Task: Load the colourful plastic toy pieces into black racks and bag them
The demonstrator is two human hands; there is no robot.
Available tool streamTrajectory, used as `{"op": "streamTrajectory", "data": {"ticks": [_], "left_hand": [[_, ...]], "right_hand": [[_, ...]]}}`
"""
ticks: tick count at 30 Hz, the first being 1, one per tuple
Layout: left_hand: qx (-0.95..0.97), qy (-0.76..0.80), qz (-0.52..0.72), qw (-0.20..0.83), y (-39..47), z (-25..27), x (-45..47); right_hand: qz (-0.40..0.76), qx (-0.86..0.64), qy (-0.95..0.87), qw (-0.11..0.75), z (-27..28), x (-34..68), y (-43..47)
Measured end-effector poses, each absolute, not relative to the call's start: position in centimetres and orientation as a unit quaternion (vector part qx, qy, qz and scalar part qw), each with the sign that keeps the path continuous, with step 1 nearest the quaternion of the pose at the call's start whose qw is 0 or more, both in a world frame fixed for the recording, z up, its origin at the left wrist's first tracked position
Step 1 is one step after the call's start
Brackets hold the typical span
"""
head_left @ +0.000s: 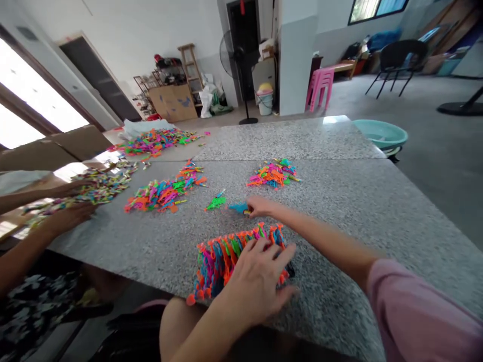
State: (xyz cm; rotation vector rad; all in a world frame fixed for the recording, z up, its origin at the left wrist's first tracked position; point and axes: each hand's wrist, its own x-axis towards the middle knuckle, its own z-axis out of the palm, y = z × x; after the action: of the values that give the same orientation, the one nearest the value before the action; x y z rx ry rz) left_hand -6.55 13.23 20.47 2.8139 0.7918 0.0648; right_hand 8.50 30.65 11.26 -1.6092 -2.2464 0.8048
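Observation:
My left hand point(260, 276) lies with its fingers spread over a tightly packed row of bright plastic pieces point(215, 261), many with round orange ends. A dark edge shows at the row's right side; what holds the pieces together is hidden. Beyond the row, my right hand point(258, 206) is closed on a small blue plastic piece point(238, 207), blurred by motion, just above or on the speckled stone table point(328, 201). A green piece with a blue-and-white tip point(216, 202) lies just left of it. Farther back sits a small mixed pile of coloured pieces point(273, 173).
A longer heap of coloured pieces point(166, 193) lies to the left, with a larger heap point(158, 141) behind it. At far left, a co-worker's hands point(71, 218) touch a pile of small pale-and-coloured parts point(109, 181). A teal basin point(381, 131) stands past the table's right edge.

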Motion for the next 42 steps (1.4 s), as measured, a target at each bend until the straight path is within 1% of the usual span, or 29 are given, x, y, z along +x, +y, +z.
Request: {"op": "streamTrajectory", "data": {"ticks": [2,6,8,10,12,14,16,19,21,25,27,30,34,38,42], "left_hand": [[0.960,0.273,0.019,0.066,13.3,20.1,-6.0],[0.964,0.264,0.032,0.003,13.8,19.3,-5.6],[0.966,0.254,0.040,-0.007,13.9,19.2,-5.7],[0.967,0.251,0.041,-0.012,13.9,19.2,-5.7],[0.966,0.255,0.039,-0.015,13.9,19.3,-5.6],[0.965,0.259,0.039,-0.015,13.8,19.3,-5.5],[0.964,0.260,0.041,-0.016,13.8,19.1,-5.6],[0.965,0.258,0.051,-0.021,13.8,18.9,-5.8],[0.966,0.252,0.054,-0.022,13.8,18.9,-6.0],[0.969,0.240,0.054,-0.007,14.0,19.1,-6.0],[0.970,0.237,0.049,-0.004,14.1,19.1,-5.9],[0.967,0.250,0.053,0.001,14.1,19.0,-5.8],[0.962,0.265,0.063,0.013,14.2,19.0,-5.8],[0.963,0.265,0.056,0.000,14.5,19.2,-5.9],[0.963,0.266,0.049,0.005,14.6,19.3,-5.9]], "right_hand": [[0.309,-0.581,-0.736,0.157,11.2,11.8,27.2],[0.364,-0.646,-0.627,0.239,10.3,16.3,17.1],[0.405,-0.649,-0.574,0.291,9.3,15.8,12.3],[0.436,-0.622,-0.541,0.360,8.2,14.0,9.0],[0.412,-0.609,-0.548,0.400,7.5,11.8,7.5],[0.346,-0.634,-0.583,0.372,7.4,10.3,7.5],[0.288,-0.667,-0.620,0.295,8.0,9.6,8.3],[0.258,-0.695,-0.643,0.192,9.4,9.4,9.1],[0.253,-0.701,-0.648,0.158,10.0,9.2,9.1],[0.231,-0.696,-0.658,0.174,10.3,8.5,8.1],[0.247,-0.699,-0.648,0.177,10.3,8.5,7.9],[0.271,-0.708,-0.632,0.162,10.5,8.7,8.2],[0.260,-0.709,-0.636,0.156,11.0,8.7,9.1],[0.255,-0.711,-0.641,0.137,11.1,8.3,9.5],[0.246,-0.684,-0.661,0.185,10.5,8.3,9.1]]}}
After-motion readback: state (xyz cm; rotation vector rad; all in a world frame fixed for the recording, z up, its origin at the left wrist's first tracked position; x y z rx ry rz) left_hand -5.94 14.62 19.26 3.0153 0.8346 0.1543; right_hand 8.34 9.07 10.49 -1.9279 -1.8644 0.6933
